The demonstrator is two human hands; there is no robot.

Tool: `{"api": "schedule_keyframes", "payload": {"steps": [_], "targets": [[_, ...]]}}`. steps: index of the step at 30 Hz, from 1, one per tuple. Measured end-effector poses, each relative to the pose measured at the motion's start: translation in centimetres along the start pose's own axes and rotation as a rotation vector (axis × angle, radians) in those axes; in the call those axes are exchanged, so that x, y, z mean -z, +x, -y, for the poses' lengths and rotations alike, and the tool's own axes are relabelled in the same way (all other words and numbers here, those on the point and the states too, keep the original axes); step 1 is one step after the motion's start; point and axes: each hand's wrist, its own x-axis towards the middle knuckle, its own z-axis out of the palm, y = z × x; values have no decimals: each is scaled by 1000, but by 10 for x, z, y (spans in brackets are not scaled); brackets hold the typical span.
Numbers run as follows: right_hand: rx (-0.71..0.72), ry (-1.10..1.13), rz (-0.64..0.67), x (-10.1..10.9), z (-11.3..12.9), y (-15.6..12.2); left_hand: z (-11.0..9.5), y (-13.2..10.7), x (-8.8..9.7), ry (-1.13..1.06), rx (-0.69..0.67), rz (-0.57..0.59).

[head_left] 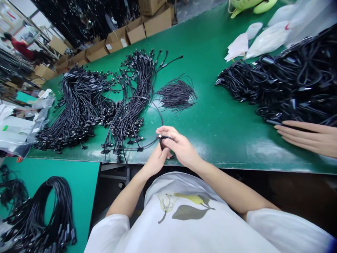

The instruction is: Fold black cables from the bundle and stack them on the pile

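Observation:
My left hand [156, 159] and my right hand [179, 144] meet at the table's front edge, both closed on one black cable [161, 114]. Part of that cable is looped between my fingers, and a small metal-tipped connector [159, 136] pokes out at the top. The rest arcs up and left toward a heap of straight black cables [140, 84] with connectors at their ends. Just beyond my hands lies a pile of thin black ties [177, 94]. My fingers hide much of the looped part.
Another heap of cables [79, 95] lies to the left. Coiled cables [295, 77] are piled at the right, where another person's hand [310, 137] rests. Cardboard boxes [119, 38] line the far edge. A bundled cable coil [60, 200] lies on the lower left table.

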Motion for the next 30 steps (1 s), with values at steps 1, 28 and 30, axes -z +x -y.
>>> {"api": "schedule_keyframes", "payload": {"steps": [1, 28, 30], "targets": [[8, -40, 2, -2, -3, -1, 2, 0, 1, 87, 9, 18], [-35, 44, 115, 15, -2, 16, -5, -9, -23, -601, 397, 340], [-12, -19, 106, 20, -8, 20, -2, -9, -27, -609, 408, 312]]}}
